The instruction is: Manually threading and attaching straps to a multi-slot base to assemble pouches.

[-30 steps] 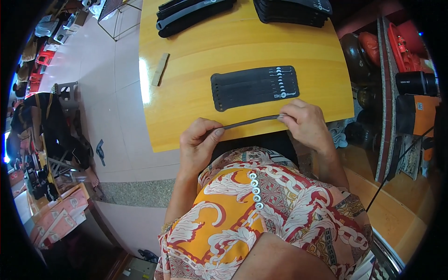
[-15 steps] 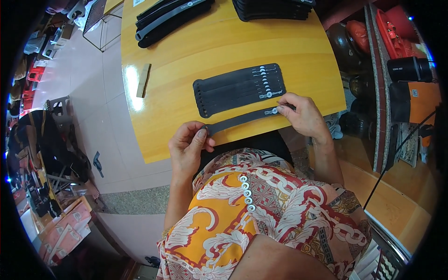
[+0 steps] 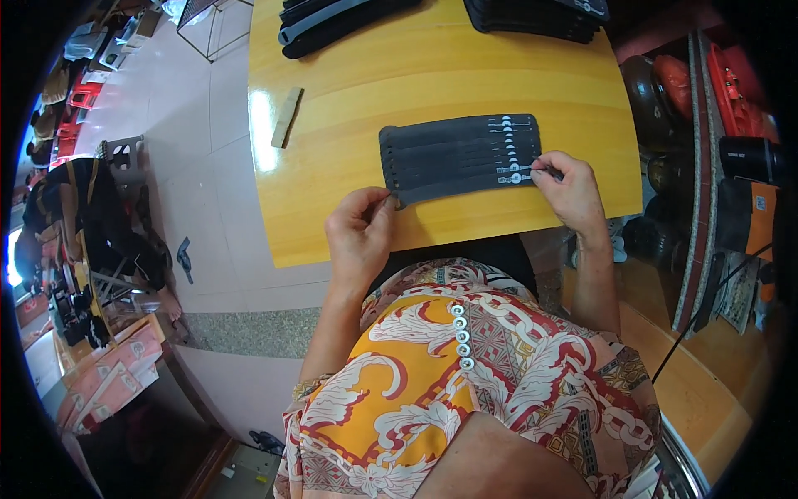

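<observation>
Left hand: the left hand sits at the near edge of the table, thumb and fingers pinched on the left end of the nearest black strap.
Right hand: the right hand nips the other end of that same strap between its fingertips, by the pale tag.
Strap: it lies flat on the wood, stretched between the two hands, pressed up against the row of black straps as its nearest member.
Row: the straps lie side by side, each slightly overlapping the next, the pale-tagged ends all at the right.
Table: a yellow wooden table, with glare on its left side.
Far edge: a pile of dark straps at the far left, another dark stack at the far right.
Left side: a small wooden block lies alone, well apart from the hands.
</observation>
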### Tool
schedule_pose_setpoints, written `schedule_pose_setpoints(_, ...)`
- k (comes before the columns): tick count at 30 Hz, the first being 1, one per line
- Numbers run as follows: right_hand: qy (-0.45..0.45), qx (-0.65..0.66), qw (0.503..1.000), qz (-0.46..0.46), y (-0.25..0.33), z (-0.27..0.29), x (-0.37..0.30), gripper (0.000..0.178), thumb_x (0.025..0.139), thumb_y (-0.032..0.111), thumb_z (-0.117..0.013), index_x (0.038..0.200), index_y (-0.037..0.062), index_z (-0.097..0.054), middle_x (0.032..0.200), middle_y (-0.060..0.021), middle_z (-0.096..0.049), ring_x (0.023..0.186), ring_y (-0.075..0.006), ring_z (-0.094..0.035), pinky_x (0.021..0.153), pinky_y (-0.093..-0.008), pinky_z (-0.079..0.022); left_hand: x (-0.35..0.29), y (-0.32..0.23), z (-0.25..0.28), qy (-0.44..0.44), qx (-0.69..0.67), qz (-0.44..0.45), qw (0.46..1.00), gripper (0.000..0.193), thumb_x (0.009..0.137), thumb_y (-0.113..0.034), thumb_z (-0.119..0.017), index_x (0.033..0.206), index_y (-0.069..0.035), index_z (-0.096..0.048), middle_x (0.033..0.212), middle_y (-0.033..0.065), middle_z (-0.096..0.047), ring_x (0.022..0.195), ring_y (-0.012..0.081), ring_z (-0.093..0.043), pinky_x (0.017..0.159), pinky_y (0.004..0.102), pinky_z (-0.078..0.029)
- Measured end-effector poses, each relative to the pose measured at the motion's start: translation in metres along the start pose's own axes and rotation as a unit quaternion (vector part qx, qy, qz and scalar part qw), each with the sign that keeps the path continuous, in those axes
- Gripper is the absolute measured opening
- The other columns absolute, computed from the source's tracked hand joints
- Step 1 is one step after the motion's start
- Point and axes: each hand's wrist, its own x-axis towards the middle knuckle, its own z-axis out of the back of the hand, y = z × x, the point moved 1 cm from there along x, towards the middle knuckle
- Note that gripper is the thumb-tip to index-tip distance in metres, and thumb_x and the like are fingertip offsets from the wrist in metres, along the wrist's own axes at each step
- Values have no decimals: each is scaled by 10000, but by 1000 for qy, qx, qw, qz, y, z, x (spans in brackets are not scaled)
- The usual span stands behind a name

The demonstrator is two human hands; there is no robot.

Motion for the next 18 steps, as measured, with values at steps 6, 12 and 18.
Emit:
schedule_pose_setpoints(6, -5, 9, 999, -33, -4, -2, 2, 133, 765, 71, -622, 842, -37, -618, 685, -46, -592, 604, -90, -516, 545, -235, -425, 7, -3, -2, -14, 43, 6, 999, 94, 774, -36, -636, 821, 45, -629, 622, 64, -601, 559, 83, -526, 546, 235, -444)
schedule_pose_setpoints(12, -4, 17, 999, -43, -7, -2, 4, 132, 763, 72, -628, 839, -36, -619, 687, -36, -591, 601, -75, -507, 533, -226, -416, 8, -1, -2, -11, 56, 28, 998, 95, 768, -39, -644, 818, 41, -632, 622, 71, -607, 562, 85, -537, 545, 236, -450)
schedule_pose_setpoints(18, -8, 29, 998, -48, -4, -1, 3, 122, 764, 72, -622, 829, -30, -620, 669, -24, -582, 585, -67, -495, 519, -223, -408, 10, 2, -4, -15, 51, 25, 998, 100, 769, -46, -651, 812, 42, -630, 627, 71, -612, 576, 88, -552, 556, 234, -453)
